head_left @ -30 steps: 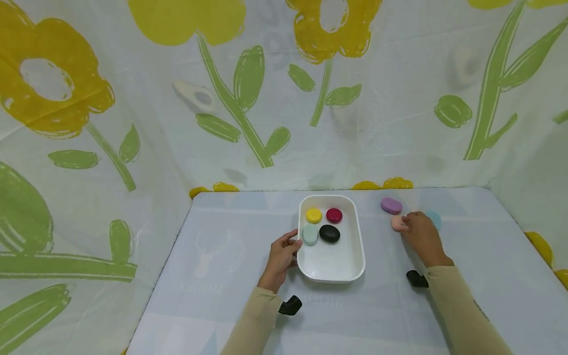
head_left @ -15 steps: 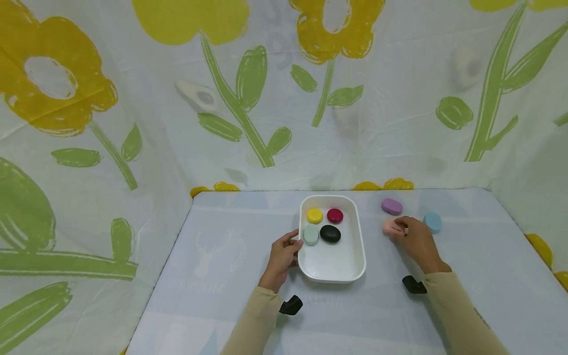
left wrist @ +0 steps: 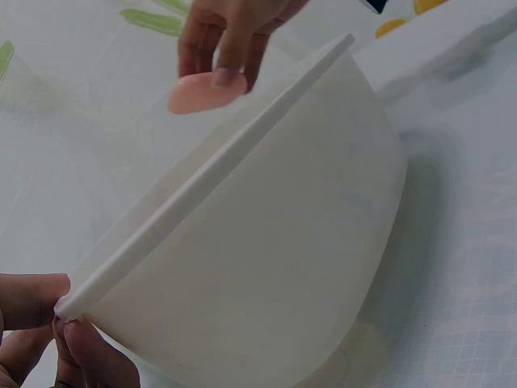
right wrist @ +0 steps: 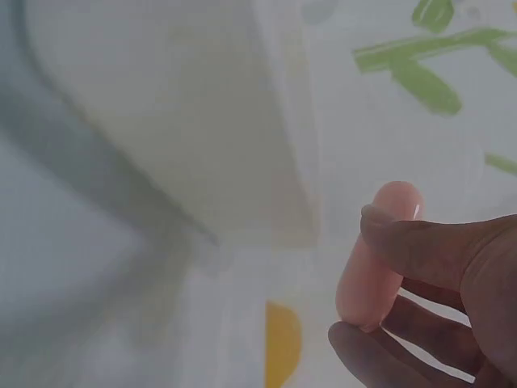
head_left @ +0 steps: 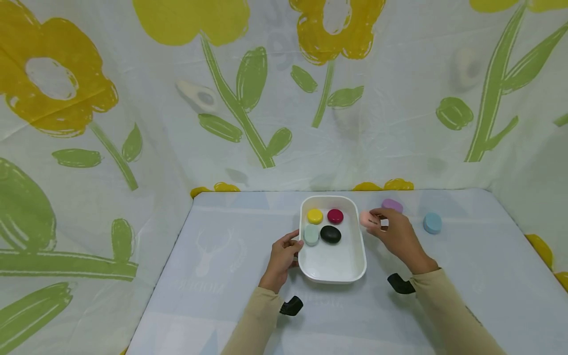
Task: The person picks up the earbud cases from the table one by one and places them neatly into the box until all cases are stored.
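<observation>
In the head view my left hand [head_left: 280,257] pinches the left rim of a white plastic bin [head_left: 334,280]; the left wrist view shows thumb and fingers on either side of that rim. My right hand [head_left: 400,239] holds a pink rounded bar [head_left: 369,220] off the table by the bin's right edge. Thumb and fingers grip the pink bar [right wrist: 373,271] in the right wrist view. Inside the bin lie a yellow round piece [head_left: 315,216], a dark red one [head_left: 335,216], a pale green oval [head_left: 311,235] and a black oval [head_left: 330,234].
A purple oval piece [head_left: 392,205], partly behind my right hand, lies near the table's back edge. Farther right is a blue round piece [head_left: 432,223]. A flower-printed curtain [head_left: 284,113] surrounds the table [head_left: 213,296] at the back and sides.
My right hand has lifted the pink bar from the table and carried it left to the bin's right edge. The left hand and bin have stayed in place.
</observation>
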`<state>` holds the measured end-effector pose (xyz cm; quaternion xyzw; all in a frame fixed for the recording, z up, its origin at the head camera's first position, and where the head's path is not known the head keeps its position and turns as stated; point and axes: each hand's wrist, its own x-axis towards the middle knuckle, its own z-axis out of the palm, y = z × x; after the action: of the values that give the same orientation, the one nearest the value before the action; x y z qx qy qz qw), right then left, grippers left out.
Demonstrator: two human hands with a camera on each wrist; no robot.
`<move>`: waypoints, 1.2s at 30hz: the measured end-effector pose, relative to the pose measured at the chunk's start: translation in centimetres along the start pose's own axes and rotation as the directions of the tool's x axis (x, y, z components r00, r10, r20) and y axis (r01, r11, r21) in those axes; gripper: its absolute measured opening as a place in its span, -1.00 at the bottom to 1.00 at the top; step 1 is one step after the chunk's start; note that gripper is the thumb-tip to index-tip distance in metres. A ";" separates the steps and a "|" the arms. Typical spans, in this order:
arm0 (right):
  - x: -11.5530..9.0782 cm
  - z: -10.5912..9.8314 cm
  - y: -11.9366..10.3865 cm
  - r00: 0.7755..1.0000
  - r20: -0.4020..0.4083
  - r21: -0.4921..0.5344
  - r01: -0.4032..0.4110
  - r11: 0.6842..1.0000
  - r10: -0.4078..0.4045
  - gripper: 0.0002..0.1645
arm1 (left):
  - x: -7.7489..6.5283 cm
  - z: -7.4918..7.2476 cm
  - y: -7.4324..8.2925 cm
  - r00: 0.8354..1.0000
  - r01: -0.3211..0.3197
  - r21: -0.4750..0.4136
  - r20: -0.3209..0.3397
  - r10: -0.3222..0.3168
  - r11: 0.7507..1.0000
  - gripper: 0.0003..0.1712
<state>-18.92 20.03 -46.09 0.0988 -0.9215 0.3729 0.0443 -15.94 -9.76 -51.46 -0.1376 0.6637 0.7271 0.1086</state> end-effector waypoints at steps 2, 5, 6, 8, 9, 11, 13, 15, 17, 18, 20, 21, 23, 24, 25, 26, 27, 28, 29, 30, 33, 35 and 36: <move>0.2 0.2 -0.8 1.000 0.009 0.004 0.021 1.000 -0.021 -0.44 | -0.1 0.0 0.0 1.000 0.001 0.000 0.000 -0.001 1.000 -0.50; 0.4 0.6 -1.9 0.998 0.022 0.010 0.054 0.998 -0.054 -0.43 | -0.1 0.0 0.0 1.000 -0.002 0.004 0.001 0.002 1.000 -0.49; 0.5 0.8 -2.3 0.998 0.029 0.010 0.063 0.998 -0.063 -0.42 | -0.1 -0.1 0.0 1.000 -0.003 0.004 0.002 0.003 1.000 -0.49; 0.6 1.2 -3.0 0.996 0.048 0.011 0.078 0.997 -0.079 -0.40 | -0.1 -0.1 0.0 1.000 -0.004 0.005 0.003 0.004 1.000 -0.49; 0.7 1.4 -3.4 0.995 0.060 0.016 0.082 0.997 -0.083 -0.39 | -0.1 -0.1 0.1 1.000 -0.005 0.005 0.004 0.005 1.000 -0.49; 0.8 1.9 -4.0 0.991 0.086 0.028 0.096 0.995 -0.099 -0.39 | -0.2 -0.2 0.1 1.000 -0.005 0.002 0.007 0.004 1.000 -0.49; 0.9 2.3 -4.5 0.987 0.109 0.039 0.115 0.993 -0.119 -0.40 | -0.2 -0.2 0.1 1.000 -0.004 0.002 0.009 0.004 1.000 -0.49; 1.0 2.8 -5.0 0.980 0.133 0.042 0.141 0.989 -0.145 -0.42 | -0.2 -0.1 0.1 1.000 -0.003 0.000 0.011 0.003 1.000 -0.48; 1.1 3.3 -5.4 0.973 0.161 0.030 0.162 0.986 -0.165 -0.44 | -0.2 -0.1 0.1 1.000 -0.004 0.002 0.011 0.003 1.000 -0.48; 1.2 3.5 -5.6 0.969 0.175 0.026 0.171 0.985 -0.173 -0.45 | -0.2 -0.1 0.1 1.000 -0.001 0.002 0.009 0.001 1.000 -0.48; 1.2 3.9 -6.0 0.960 0.205 0.010 0.192 0.981 -0.190 -0.47 | -0.3 -0.1 0.1 1.000 -0.002 0.004 0.007 0.002 1.000 -0.48; 1.3 4.1 -6.1 0.955 0.218 0.005 0.207 0.978 -0.203 -0.47 | -0.3 -0.1 0.1 1.000 -0.005 0.006 0.007 0.005 1.000 -0.48; 1.3 4.5 -6.4 0.945 0.238 0.000 0.232 0.973 -0.225 -0.50 | -0.3 0.0 0.1 1.000 -0.006 0.007 0.006 0.006 1.000 -0.48; 1.3 4.6 -6.5 0.940 0.245 0.000 0.244 0.970 -0.237 -0.52 | -0.3 -0.1 0.1 1.000 -0.006 0.005 0.007 0.006 1.000 -0.48; 1.4 4.8 -6.6 0.935 0.254 -0.003 0.257 0.966 -0.248 -0.54 | -0.3 -0.1 0.2 1.000 -0.007 0.004 0.008 0.007 1.000 -0.48; 1.4 5.0 -6.7 0.930 0.262 -0.004 0.269 0.963 -0.259 -0.56 | -0.3 -0.1 0.2 1.000 -0.008 0.005 0.009 0.008 1.000 -0.48; 1.4 5.1 -6.7 0.924 0.271 -0.002 0.281 0.960 -0.270 -0.58 | -0.3 0.0 0.1 1.000 -0.010 0.004 0.010 0.010 1.000 -0.48; 1.4 5.2 -6.8 0.920 0.281 -0.001 0.285 0.959 -0.273 -0.59 | -0.3 -0.1 0.1 1.000 -0.007 0.000 0.011 0.007 1.000 -0.49; 1.5 5.4 -6.8 0.916 0.293 -0.002 0.287 0.958 -0.274 -0.61 | -0.3 0.0 0.1 1.000 -0.005 -0.004 0.011 0.005 1.000 -0.49; 1.5 5.5 -6.9 0.913 0.304 -0.001 0.288 0.958 -0.274 -0.62 | -0.3 0.0 0.1 1.000 -0.009 -0.003 0.012 0.009 1.000 -0.48; 1.5 5.9 -7.0 0.899 0.341 0.001 0.294 0.956 -0.276 -0.64 | -0.3 0.0 0.1 1.000 -0.018 -0.001 0.012 0.018 1.000 -0.48; 1.6 6.3 -7.1 0.895 0.361 0.001 0.282 0.959 -0.264 -0.66 | -0.3 0.0 0.1 1.000 -0.020 -0.001 0.011 0.020 1.000 -0.47; 1.6 6.4 -7.1 0.892 0.369 0.002 0.281 0.960 -0.261 -0.66 | -0.4 0.0 0.1 1.000 -0.022 0.000 0.010 0.022 1.000 -0.46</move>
<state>-18.98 10.36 -45.65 0.2926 -0.9001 0.3144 -0.0736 -15.65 -9.76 -51.22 -0.1269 0.6647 0.7288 0.1040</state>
